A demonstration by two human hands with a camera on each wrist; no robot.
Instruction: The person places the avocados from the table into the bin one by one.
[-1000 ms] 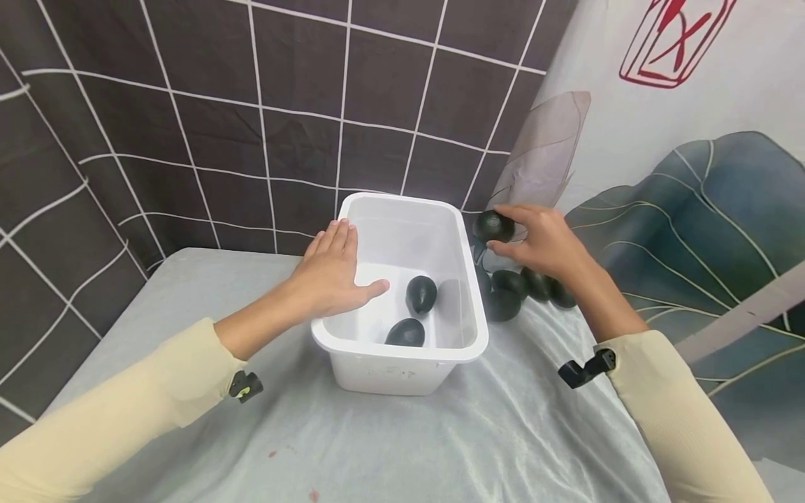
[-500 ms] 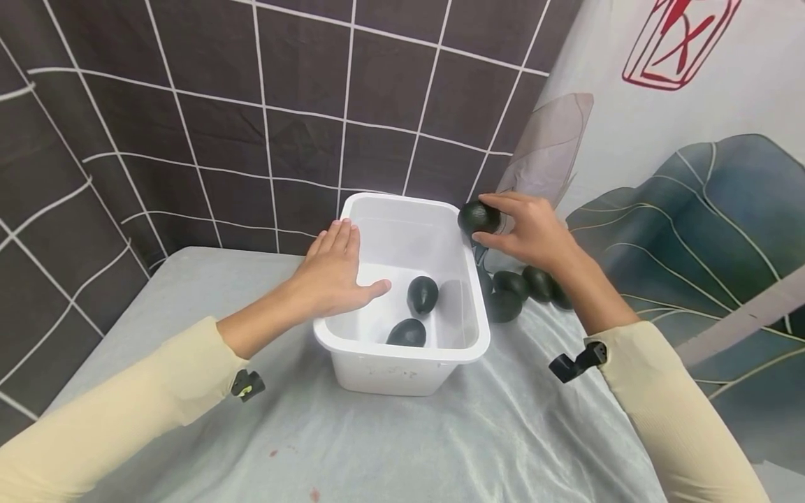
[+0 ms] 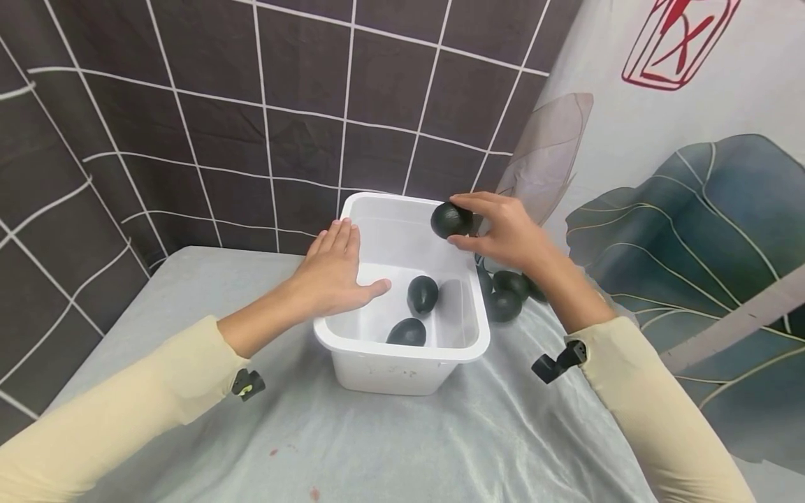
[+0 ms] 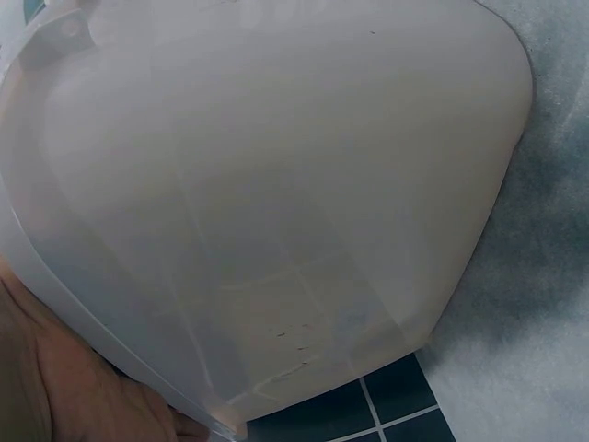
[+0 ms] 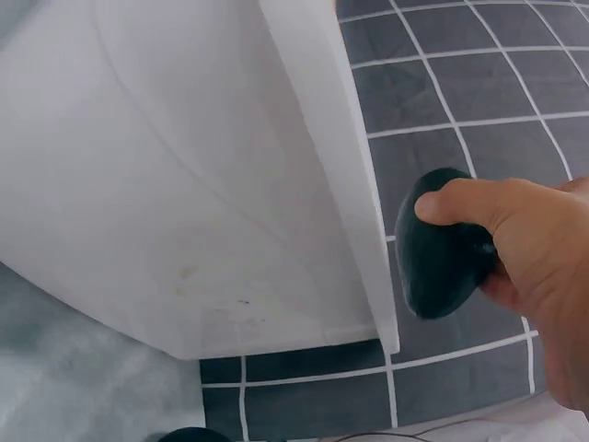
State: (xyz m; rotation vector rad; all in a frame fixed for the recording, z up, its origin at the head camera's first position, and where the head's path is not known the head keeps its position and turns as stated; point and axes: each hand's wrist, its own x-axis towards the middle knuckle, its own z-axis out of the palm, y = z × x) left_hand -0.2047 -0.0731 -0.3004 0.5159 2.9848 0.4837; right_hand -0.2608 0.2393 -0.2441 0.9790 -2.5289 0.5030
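Note:
Between thumb and fingers, my right hand (image 3: 506,227) pinches a dark green avocado (image 3: 450,220) above the right rim of a white plastic tub (image 3: 393,367). The right wrist view shows that same avocado (image 5: 442,249) held past the tub's rim, the thumb lying across it. My left hand (image 3: 333,276) rests flat on the tub's left rim, fingers straight and thumb pointing inward. Inside the tub lie two avocados, one avocado (image 3: 423,294) toward the right wall and another avocado (image 3: 407,332) nearer the front. In the left wrist view the tub's outer wall (image 4: 276,203) fills most of the picture.
Several more avocados (image 3: 505,305) lie against the tub's right side, partly hidden by the right arm. A pale grey cloth (image 3: 377,447) covers the table. Dark cloth with a white grid (image 3: 302,147) hangs close behind the tub.
My right hand has carried the avocado leftward, from beside the tub to over its right rim. The left hand and the two avocados in the tub have kept their places.

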